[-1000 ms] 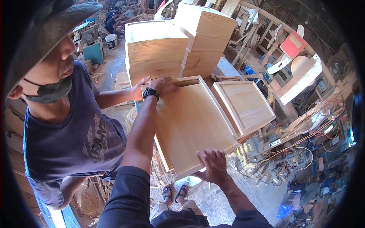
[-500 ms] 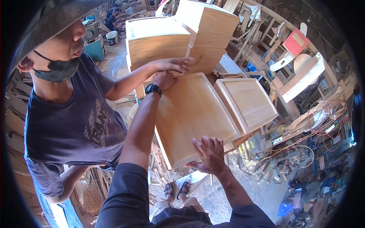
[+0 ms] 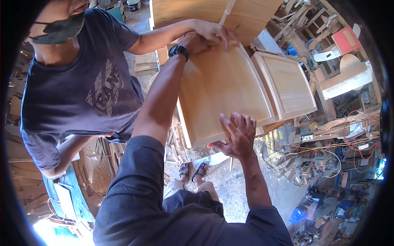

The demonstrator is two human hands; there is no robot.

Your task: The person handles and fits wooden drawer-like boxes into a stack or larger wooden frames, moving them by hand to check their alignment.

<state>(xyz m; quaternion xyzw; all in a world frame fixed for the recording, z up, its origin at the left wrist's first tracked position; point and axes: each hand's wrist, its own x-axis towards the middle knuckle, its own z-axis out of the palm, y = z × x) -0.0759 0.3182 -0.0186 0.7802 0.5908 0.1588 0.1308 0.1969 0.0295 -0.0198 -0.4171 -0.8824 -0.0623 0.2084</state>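
Framed wood panel [image 3: 225, 92] sits at the centre of my head view, recessed face up; I take it as the clock centre for all positions below. My left hand [image 3: 193, 42], with a black watch [image 3: 179, 51] on the wrist, is located at 11 o'clock, at the panel's far left corner. I cannot tell how far its fingers are closed (they are blurred and partly covered). My right hand [image 3: 239, 135] is located between 5 and 6 o'clock, at the near edge. I read its fingers as spread and bent over the face, with the thumb held apart at the edge. A co-worker's hand [image 3: 212, 32] is at 12 o'clock, fingers curved downward, just beside my left hand; the co-worker [image 3: 74, 92] stands at 9 o'clock. A second framed piece [image 3: 289, 84] (the smaller of the two) lies just beside the panel at 3 o'clock. Wooden boxes [image 3: 205, 12] stand at 12 o'clock, and a blue bag [image 3: 298, 215] lies at 5 o'clock.
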